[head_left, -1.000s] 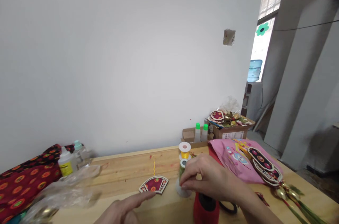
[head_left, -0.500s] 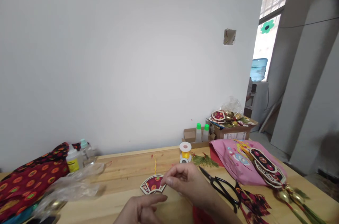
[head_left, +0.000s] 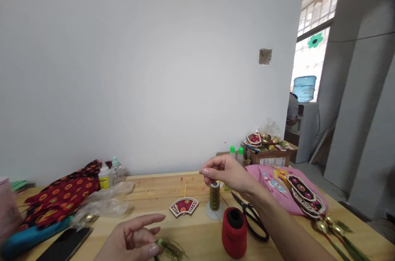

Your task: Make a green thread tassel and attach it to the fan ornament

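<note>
My right hand (head_left: 226,172) is raised over the olive-green thread spool (head_left: 214,196), fingertips pinched together as if on a thin thread I cannot make out. My left hand (head_left: 132,241) rests low at the front of the wooden table (head_left: 160,195), thumb and fingers pinching a small green tassel (head_left: 170,248). A fan-shaped red ornament (head_left: 184,206) with a yellow cord lies flat between the hands. A red thread spool (head_left: 234,231) stands just right of the left hand, with black scissors (head_left: 251,219) beside it.
Red patterned cloth (head_left: 61,193), glue bottles (head_left: 105,175), clear plastic bags (head_left: 101,203) and a black phone (head_left: 63,244) lie at the left. A pink bag (head_left: 274,181) with ornaments and bells lies at the right. A cardboard box (head_left: 271,152) stands behind.
My right hand rose from the table to above the olive spool. My left hand now pinches a green tassel. The camera shifted, bringing both spools and the phone into view.
</note>
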`<state>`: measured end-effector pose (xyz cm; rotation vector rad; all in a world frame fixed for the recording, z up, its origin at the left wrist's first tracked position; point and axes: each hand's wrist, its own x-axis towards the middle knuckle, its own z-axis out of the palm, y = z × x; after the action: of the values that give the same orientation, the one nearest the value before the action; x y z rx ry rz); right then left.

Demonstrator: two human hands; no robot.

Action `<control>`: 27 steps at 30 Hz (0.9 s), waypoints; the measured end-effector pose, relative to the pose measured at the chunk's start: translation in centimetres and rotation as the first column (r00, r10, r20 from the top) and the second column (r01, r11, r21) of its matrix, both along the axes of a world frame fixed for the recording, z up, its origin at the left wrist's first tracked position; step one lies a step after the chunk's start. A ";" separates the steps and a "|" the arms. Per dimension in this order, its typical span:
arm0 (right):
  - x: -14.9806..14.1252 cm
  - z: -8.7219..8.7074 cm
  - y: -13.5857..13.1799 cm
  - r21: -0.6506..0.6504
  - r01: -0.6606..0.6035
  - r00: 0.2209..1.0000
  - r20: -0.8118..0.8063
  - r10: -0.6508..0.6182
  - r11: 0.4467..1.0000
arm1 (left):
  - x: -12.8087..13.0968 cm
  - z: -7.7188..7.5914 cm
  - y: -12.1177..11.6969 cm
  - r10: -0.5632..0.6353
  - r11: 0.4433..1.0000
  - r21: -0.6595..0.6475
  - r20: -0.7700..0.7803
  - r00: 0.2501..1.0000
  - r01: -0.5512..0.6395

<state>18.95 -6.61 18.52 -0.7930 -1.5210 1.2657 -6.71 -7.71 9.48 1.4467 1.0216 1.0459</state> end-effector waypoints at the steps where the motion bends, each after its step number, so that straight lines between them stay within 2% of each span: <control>1: -0.1 0.2 -0.1 -0.008 -0.020 1.000 -0.016 0.020 1.000 | 0.0 0.3 -0.1 -0.008 1.000 -0.002 0.024 1.000 0.008; 5: -0.3 0.8 -0.3 0.007 -0.073 0.995 -0.063 0.073 0.997 | 0.1 1.8 0.2 -0.022 0.999 -0.029 0.007 1.000 0.022; 8: 0.0 0.7 0.0 0.052 -0.051 0.999 -0.011 0.051 0.997 | 0.4 2.9 1.6 0.037 0.999 0.027 -0.193 0.980 -0.032; 10: 0.3 0.3 0.2 0.114 0.001 0.995 0.096 -0.012 0.993 | 0.7 3.2 3.0 0.151 0.983 0.156 -0.371 0.916 -0.099; 12: 0.4 -0.4 0.3 0.205 0.067 0.964 0.238 -0.116 0.977 | 0.9 3.2 4.5 0.236 0.959 0.252 -0.476 0.847 -0.126; 15: 0.4 -1.6 -0.1 0.347 0.140 0.889 0.368 -0.272 0.928 | 1.6 3.0 5.9 0.205 0.969 0.226 -0.502 0.840 -0.100; 18: 0.1 -2.6 -0.8 0.448 0.128 0.865 0.387 -0.321 0.885 | 2.6 3.4 5.5 0.157 0.979 0.193 -0.495 0.855 -0.067; 20: 0.0 -3.0 -1.1 0.463 0.100 0.891 0.353 -0.287 0.881 | 3.3 3.9 4.7 0.138 0.982 0.182 -0.475 0.869 -0.057; 23: 0.2 -3.4 -1.1 0.423 0.069 0.942 0.269 -0.198 0.903 | 4.4 4.7 3.4 0.116 0.987 0.148 -0.446 0.887 -0.055; 27: 0.9 -3.0 -1.1 0.263 -0.003 0.986 0.160 -0.040 0.965 | 5.5 4.8 2.6 0.109 0.991 0.118 -0.414 0.904 -0.065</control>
<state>19.85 -7.75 15.53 -0.7486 -1.7664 0.9765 -1.18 -5.10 14.24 1.7715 1.3654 0.8751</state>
